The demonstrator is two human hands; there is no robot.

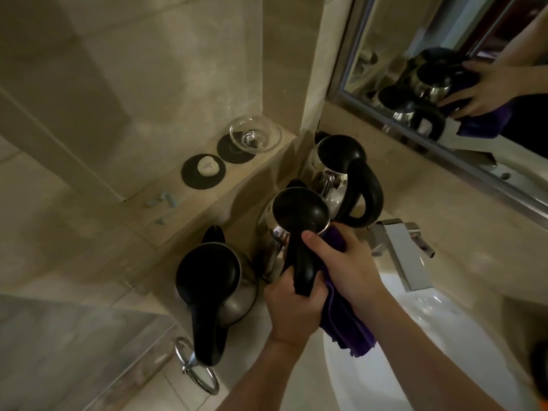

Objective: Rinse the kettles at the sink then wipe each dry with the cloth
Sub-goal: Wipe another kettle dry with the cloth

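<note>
Three steel kettles with black lids and handles are in view. My left hand (292,310) grips the black handle of the middle kettle (298,215), holding it above the counter left of the sink. My right hand (345,264) holds a purple cloth (353,330) against that kettle's right side; the cloth hangs down below my wrist. A second kettle (344,170) stands behind it near the mirror. A third kettle (213,289) stands on the counter to the left.
A white sink (430,351) lies at the lower right under a chrome faucet (403,250). A ledge at the back holds a glass bowl (255,134) and a soap (207,167) on black mats. A mirror (444,69) fills the upper right. A chrome ring (197,369) hangs low left.
</note>
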